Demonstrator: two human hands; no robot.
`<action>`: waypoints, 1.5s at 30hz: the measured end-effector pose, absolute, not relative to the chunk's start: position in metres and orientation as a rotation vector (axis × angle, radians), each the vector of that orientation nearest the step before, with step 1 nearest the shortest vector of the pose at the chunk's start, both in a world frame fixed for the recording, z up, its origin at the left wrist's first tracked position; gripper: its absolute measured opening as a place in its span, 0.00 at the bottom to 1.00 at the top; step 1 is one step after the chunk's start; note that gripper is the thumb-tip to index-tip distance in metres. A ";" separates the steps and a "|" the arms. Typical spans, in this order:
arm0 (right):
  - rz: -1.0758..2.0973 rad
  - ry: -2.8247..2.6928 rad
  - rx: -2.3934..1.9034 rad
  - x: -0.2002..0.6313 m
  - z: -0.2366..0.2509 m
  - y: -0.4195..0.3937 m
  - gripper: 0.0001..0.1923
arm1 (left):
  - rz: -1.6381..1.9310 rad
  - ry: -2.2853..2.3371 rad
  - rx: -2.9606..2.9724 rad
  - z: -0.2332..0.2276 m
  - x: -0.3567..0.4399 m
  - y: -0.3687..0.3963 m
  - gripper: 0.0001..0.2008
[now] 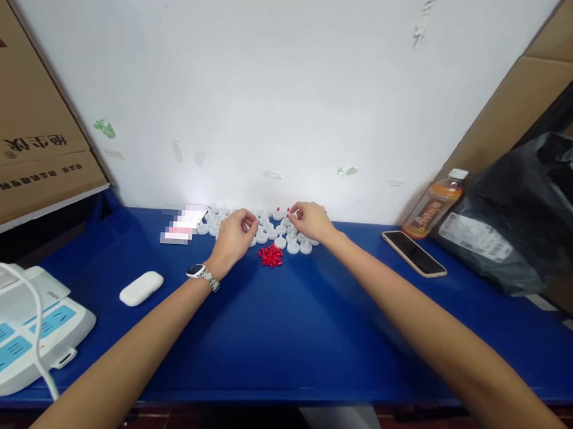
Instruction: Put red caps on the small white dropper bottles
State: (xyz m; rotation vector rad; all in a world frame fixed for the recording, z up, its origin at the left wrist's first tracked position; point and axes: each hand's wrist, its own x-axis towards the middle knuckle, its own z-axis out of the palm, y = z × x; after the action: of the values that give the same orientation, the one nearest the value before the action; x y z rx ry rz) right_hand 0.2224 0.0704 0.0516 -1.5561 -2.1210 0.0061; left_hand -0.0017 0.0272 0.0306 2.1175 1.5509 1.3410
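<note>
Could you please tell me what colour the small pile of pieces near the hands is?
Red; the pile of small pieces shows best in the head view.

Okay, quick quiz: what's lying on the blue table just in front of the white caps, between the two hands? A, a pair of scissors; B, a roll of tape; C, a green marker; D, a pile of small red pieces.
D: a small heap of red pieces lies on the blue table just in front of the white caps, between the left hand and the right hand.

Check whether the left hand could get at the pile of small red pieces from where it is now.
Probably yes. The left hand sits among the white caps, just left of the red pieces, and only bare blue table lies between them; nothing visible blocks the way.
</note>
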 end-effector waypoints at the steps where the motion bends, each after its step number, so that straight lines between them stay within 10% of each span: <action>1: -0.020 -2.156 -1.604 0.219 0.052 0.080 0.13 | 1.347 1.528 2.131 0.029 0.001 0.027 0.07; 16: 0.356 -1.854 -1.363 0.203 0.067 0.065 0.03 | 1.267 1.310 2.375 0.025 -0.004 0.003 0.14; 24: 0.969 -1.522 -0.936 0.186 0.050 -0.014 0.19 | 1.096 1.112 2.696 0.034 0.000 -0.019 0.18; 35: 0.502 -1.852 -1.083 0.184 0.030 -0.039 0.21 | 0.886 1.070 2.930 0.031 0.005 -0.019 0.18; 45: 0.858 -1.350 -1.122 0.202 0.028 -0.018 0.24 | 1.232 1.372 2.549 0.043 -0.037 -0.013 0.16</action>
State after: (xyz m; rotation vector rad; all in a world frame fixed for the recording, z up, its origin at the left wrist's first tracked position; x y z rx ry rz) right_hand 0.2017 -0.0185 0.0282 -1.1224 -1.3505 0.8581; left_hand -0.0365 -0.0126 0.0435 2.5490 1.3721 1.2318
